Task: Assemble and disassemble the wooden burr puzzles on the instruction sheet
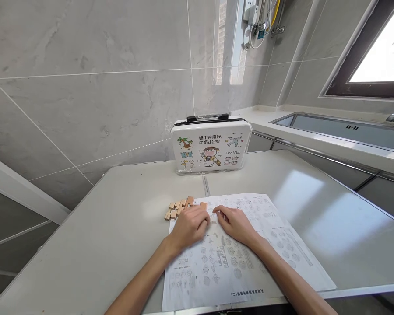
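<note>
Several notched wooden puzzle pieces point(174, 209) lie in a group at the upper left edge of a printed paper sheet point(265, 271). Over the right end of this group is my left hand point(192, 224), its fingers curled together and partly hidden. A wooden piece point(203, 205) shows just beyond those fingers. To its right, my right hand point(233, 224) rests low over the sheet with fingers bent loosely toward the left hand. No object shows in the right hand. Small line drawings and text cover the paper.
A white carry case point(213, 164) with cartoon prints stands upright at the back of the pale folding table point(124, 245), near the tiled wall. On the right are a counter with a sink point(341, 127) and a window. Pipes and cables hang in the back corner.
</note>
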Demonstrator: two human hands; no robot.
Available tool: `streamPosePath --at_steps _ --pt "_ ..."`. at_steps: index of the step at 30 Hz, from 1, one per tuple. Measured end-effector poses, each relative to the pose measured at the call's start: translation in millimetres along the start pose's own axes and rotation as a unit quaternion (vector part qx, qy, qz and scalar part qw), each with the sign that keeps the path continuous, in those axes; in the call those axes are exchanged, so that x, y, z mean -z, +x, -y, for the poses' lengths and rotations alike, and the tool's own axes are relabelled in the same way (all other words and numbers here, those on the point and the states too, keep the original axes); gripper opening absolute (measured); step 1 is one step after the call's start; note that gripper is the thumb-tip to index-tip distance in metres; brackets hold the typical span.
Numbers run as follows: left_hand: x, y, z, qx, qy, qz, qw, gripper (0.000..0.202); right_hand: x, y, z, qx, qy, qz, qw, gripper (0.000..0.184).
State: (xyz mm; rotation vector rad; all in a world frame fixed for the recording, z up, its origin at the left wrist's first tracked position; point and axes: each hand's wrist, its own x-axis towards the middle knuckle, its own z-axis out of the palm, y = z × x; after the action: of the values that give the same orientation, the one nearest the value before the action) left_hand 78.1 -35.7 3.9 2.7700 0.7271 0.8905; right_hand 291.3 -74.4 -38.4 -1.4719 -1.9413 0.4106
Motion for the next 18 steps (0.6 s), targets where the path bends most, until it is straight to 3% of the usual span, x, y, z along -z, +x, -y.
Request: streamPosePath --at_steps 5,7,13,18 --pt "30.8 -13 34 0.09 0.002 -0.01 0.996 0.015 2 0 1 -0.009 -0.002 0.007 1.0 0.028" --pt "37.9 -25 48 0.126 0.01 -0.004 0.992 0.031 2 -1 0 -0.008 -0.002 0.011 1.0 0.028" --pt "44.0 -43 72 0.208 -0.015 0.058 0.976 0.064 1 -1 -1 -0.006 0.005 0.015 1.0 0.029" --pt "42.3 -40 76 0.214 -0.022 0.074 0.974 0.059 2 -1 -2 -0.005 0.003 0.01 1.0 0.028"
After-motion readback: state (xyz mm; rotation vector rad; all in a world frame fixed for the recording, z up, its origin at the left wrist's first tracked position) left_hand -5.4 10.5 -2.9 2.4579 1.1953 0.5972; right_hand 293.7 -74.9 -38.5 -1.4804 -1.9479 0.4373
